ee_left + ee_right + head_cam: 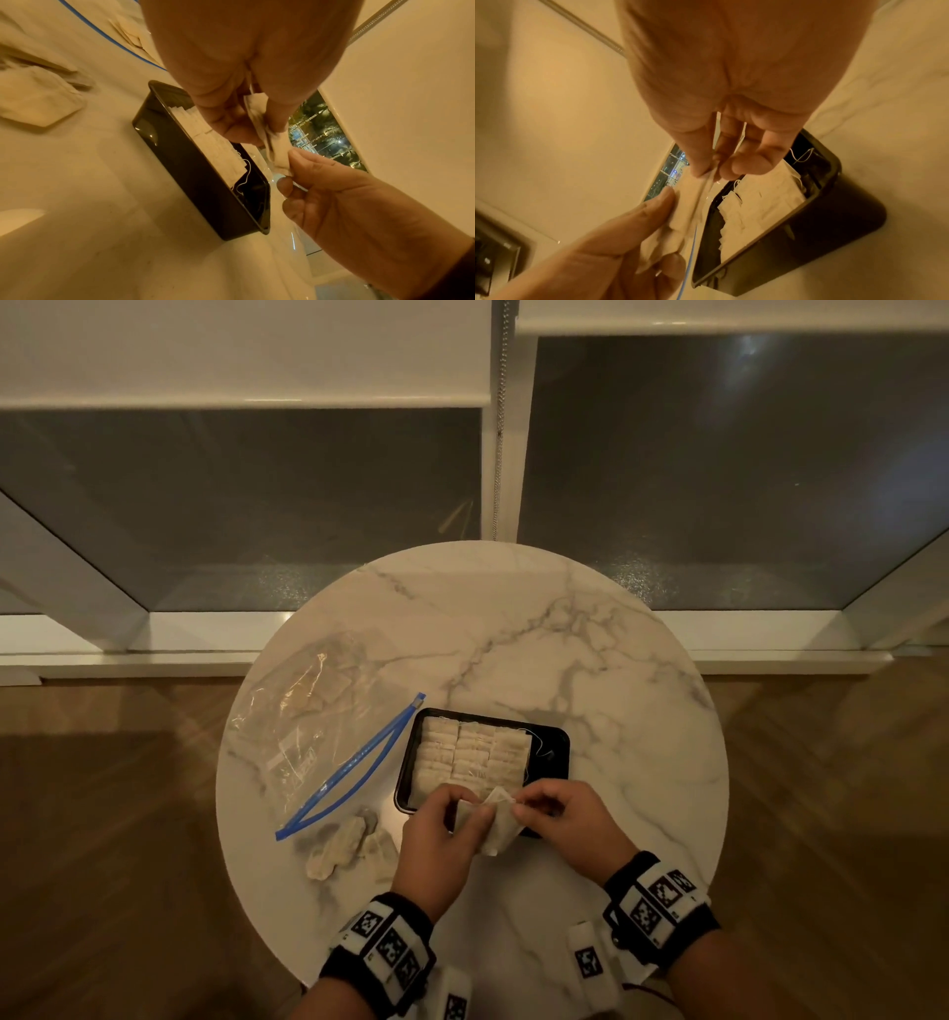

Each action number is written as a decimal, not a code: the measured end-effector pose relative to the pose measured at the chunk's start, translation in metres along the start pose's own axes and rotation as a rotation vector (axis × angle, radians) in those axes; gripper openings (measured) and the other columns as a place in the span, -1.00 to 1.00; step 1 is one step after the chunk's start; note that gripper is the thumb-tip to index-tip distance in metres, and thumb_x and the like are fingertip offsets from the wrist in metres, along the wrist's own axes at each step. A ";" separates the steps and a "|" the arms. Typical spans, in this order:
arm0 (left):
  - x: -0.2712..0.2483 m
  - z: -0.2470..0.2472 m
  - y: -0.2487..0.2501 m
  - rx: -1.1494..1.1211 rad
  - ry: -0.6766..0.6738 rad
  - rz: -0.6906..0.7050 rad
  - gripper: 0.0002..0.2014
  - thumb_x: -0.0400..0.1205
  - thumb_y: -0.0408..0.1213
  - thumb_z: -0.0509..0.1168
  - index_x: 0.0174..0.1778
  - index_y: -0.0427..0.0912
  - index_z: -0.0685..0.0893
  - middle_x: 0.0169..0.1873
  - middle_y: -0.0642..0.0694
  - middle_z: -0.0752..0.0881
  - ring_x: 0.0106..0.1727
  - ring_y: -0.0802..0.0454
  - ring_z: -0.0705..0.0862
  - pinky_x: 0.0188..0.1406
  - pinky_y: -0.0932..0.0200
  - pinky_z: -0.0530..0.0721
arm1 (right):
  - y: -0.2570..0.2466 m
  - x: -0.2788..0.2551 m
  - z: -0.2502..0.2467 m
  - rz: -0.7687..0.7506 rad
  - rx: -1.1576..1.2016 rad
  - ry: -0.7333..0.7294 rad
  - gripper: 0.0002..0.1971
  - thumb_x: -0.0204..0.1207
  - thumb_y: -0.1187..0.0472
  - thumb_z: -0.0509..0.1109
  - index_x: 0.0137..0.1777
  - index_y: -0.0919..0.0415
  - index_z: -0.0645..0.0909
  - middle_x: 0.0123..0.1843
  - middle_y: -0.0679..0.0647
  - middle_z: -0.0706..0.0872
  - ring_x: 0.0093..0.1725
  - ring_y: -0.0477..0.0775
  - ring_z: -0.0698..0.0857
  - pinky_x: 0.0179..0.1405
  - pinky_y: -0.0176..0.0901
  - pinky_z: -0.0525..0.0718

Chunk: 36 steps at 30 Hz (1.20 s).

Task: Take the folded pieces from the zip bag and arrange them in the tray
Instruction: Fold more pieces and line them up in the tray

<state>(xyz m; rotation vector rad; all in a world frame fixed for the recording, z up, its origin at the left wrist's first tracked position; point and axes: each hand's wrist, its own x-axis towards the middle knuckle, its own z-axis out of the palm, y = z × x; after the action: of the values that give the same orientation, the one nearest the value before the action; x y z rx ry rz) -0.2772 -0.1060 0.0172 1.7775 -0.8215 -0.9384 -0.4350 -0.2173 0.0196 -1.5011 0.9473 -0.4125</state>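
left hand (436,834): curled fingers and thumb pinch the left side of a pale folded paper piece (495,821) above the near rim of the tray.
right hand (560,819): thumb and fingertips pinch the same piece's right corner.
black rectangular plastic tray (557,752): mid-bench, rows of folded pieces (470,755) filling its left part.
clear zip bag with blue seal (308,726): left of tray, mouth open.
loose pale pieces (344,847): near-left, beside the bag.
round white marble bench (590,660): carries everything.

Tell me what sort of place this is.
Probably a home or apartment room: a small round marble-look table on a wooden herringbone floor, beside tall dark windows with white roller blinds.
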 end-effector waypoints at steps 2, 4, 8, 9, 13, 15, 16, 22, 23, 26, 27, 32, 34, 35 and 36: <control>0.001 0.005 0.002 0.011 -0.008 0.015 -0.90 0.61 -0.21 0.50 -0.13 -0.01 0.69 -0.29 0.06 0.76 -0.27 0.14 0.72 -0.24 0.06 0.78 | -0.001 -0.003 -0.004 0.012 0.030 0.003 -0.89 0.50 0.43 0.52 -0.07 0.24 0.80 -0.27 -0.06 0.82 -0.24 -0.25 0.76 -0.21 -0.39 0.67; 0.000 0.009 0.004 0.019 -0.019 0.024 -0.89 0.60 -0.24 0.51 -0.13 -0.03 0.69 -0.31 0.06 0.75 -0.29 0.24 0.69 -0.29 0.24 0.70 | -0.002 -0.005 -0.009 0.028 0.028 -0.015 -0.91 0.49 0.44 0.52 -0.04 0.33 0.79 -0.28 -0.08 0.79 -0.31 -0.31 0.72 -0.29 -0.44 0.63; 0.000 0.012 -0.002 0.013 -0.021 -0.017 -0.90 0.61 -0.24 0.50 -0.14 0.02 0.71 -0.27 0.05 0.78 -0.23 0.13 0.74 -0.20 0.06 0.78 | -0.003 -0.001 -0.018 0.067 -0.048 -0.029 -0.91 0.50 0.37 0.54 -0.02 0.31 0.81 -0.23 -0.03 0.80 -0.30 -0.31 0.71 -0.30 -0.44 0.62; 0.001 0.011 -0.006 0.016 -0.014 -0.025 -0.90 0.62 -0.23 0.48 -0.14 0.05 0.71 -0.26 0.05 0.78 -0.21 0.07 0.75 -0.17 -0.02 0.80 | -0.003 0.001 -0.020 0.078 -0.079 -0.029 -0.91 0.50 0.36 0.54 -0.03 0.26 0.81 -0.23 -0.04 0.80 -0.29 -0.31 0.71 -0.30 -0.43 0.61; 0.004 0.006 -0.016 0.053 0.044 -0.041 -0.91 0.63 -0.20 0.46 -0.16 0.06 0.70 -0.25 0.07 0.78 -0.17 0.06 0.75 -0.10 -0.07 0.80 | -0.008 0.012 -0.032 0.086 -0.174 -0.006 -0.85 0.51 0.36 0.52 -0.17 0.08 0.78 -0.31 -0.13 0.76 -0.33 -0.32 0.68 -0.32 -0.45 0.59; 0.007 0.000 -0.020 0.082 0.079 -0.052 -0.92 0.64 -0.19 0.45 -0.14 0.04 0.70 -0.23 0.06 0.78 -0.16 0.13 0.75 -0.07 0.01 0.80 | -0.008 0.023 -0.039 0.075 -0.222 0.055 -0.81 0.52 0.35 0.51 -0.20 0.03 0.76 -0.30 -0.15 0.76 -0.32 -0.30 0.68 -0.29 -0.47 0.56; 0.007 -0.003 -0.023 0.108 0.084 -0.060 -0.93 0.65 -0.18 0.44 -0.12 0.04 0.69 -0.21 0.06 0.78 -0.15 0.16 0.75 -0.06 0.04 0.79 | -0.007 0.029 -0.043 0.075 -0.271 0.106 -0.83 0.53 0.33 0.51 -0.19 0.02 0.76 -0.27 -0.15 0.77 -0.29 -0.27 0.69 -0.26 -0.45 0.56; 0.011 -0.017 -0.048 0.245 0.014 -0.120 -0.97 0.69 -0.12 0.38 -0.03 0.05 0.67 -0.14 0.07 0.75 -0.16 0.16 0.72 -0.17 0.20 0.71 | -0.001 0.072 -0.058 0.129 -0.692 0.224 -0.91 0.59 0.15 0.42 -0.06 0.08 0.76 -0.13 -0.02 0.77 -0.09 0.02 0.71 -0.02 -0.09 0.69; 0.011 -0.017 -0.050 0.257 0.014 -0.126 -0.96 0.69 -0.12 0.38 -0.03 0.03 0.66 -0.16 0.06 0.74 -0.22 0.20 0.68 -0.23 0.29 0.63 | -0.002 0.077 -0.057 0.148 -0.760 0.196 -0.90 0.60 0.14 0.40 -0.05 0.07 0.75 -0.10 0.00 0.77 -0.07 0.05 0.72 -0.02 -0.05 0.71; 0.010 -0.015 -0.053 0.284 0.027 -0.113 -0.96 0.69 -0.14 0.37 -0.05 0.02 0.66 -0.21 0.05 0.72 -0.29 0.22 0.62 -0.31 0.34 0.50 | -0.004 0.087 -0.053 0.168 -0.970 0.129 -0.85 0.61 0.16 0.33 -0.03 0.08 0.75 -0.03 0.05 0.77 -0.02 0.14 0.73 -0.06 -0.03 0.71; 0.009 -0.015 -0.053 0.285 0.030 -0.108 -0.96 0.70 -0.14 0.37 -0.05 0.02 0.66 -0.21 0.05 0.72 -0.28 0.21 0.63 -0.30 0.34 0.50 | -0.007 0.090 -0.052 0.162 -1.023 0.115 -0.84 0.59 0.18 0.32 -0.03 0.09 0.75 -0.02 0.07 0.77 -0.01 0.15 0.73 -0.09 -0.05 0.70; 0.010 -0.013 -0.055 0.253 0.041 -0.118 -0.96 0.69 -0.15 0.37 -0.05 0.01 0.67 -0.16 0.05 0.74 -0.17 0.15 0.69 -0.23 0.31 0.55 | -0.018 0.098 -0.046 0.124 -1.201 0.022 -0.81 0.54 0.22 0.30 0.03 0.13 0.74 0.03 0.08 0.74 0.04 0.17 0.73 -0.16 -0.11 0.61; 0.009 -0.012 -0.055 0.235 0.041 -0.125 -0.97 0.69 -0.16 0.37 -0.04 0.01 0.67 -0.15 0.04 0.74 -0.16 0.15 0.69 -0.22 0.31 0.56 | -0.022 0.098 -0.041 0.121 -1.290 -0.046 -0.80 0.51 0.25 0.31 0.05 0.15 0.71 0.04 0.09 0.73 0.04 0.18 0.73 -0.16 -0.10 0.60; 0.009 -0.012 -0.055 0.223 0.040 -0.127 -0.97 0.69 -0.16 0.38 -0.04 0.01 0.67 -0.14 0.04 0.74 -0.15 0.14 0.70 -0.20 0.29 0.58 | -0.024 0.097 -0.039 0.113 -1.330 -0.076 -0.83 0.50 0.25 0.32 0.03 0.15 0.70 0.03 0.10 0.72 0.04 0.19 0.73 -0.17 -0.10 0.60; 0.008 -0.012 -0.055 0.216 0.039 -0.128 -0.97 0.69 -0.16 0.38 -0.04 0.01 0.67 -0.13 0.04 0.74 -0.12 0.13 0.71 -0.16 0.27 0.61 | -0.025 0.097 -0.036 0.104 -1.360 -0.096 -0.87 0.50 0.25 0.32 -0.01 0.16 0.68 0.01 0.12 0.72 0.02 0.19 0.73 -0.18 -0.09 0.60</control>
<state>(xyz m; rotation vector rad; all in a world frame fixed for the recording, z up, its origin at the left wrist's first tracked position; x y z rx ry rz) -0.2560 -0.0893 -0.0328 2.0487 -0.8170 -0.9224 -0.3960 -0.3162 0.0235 -2.6054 1.2915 0.5274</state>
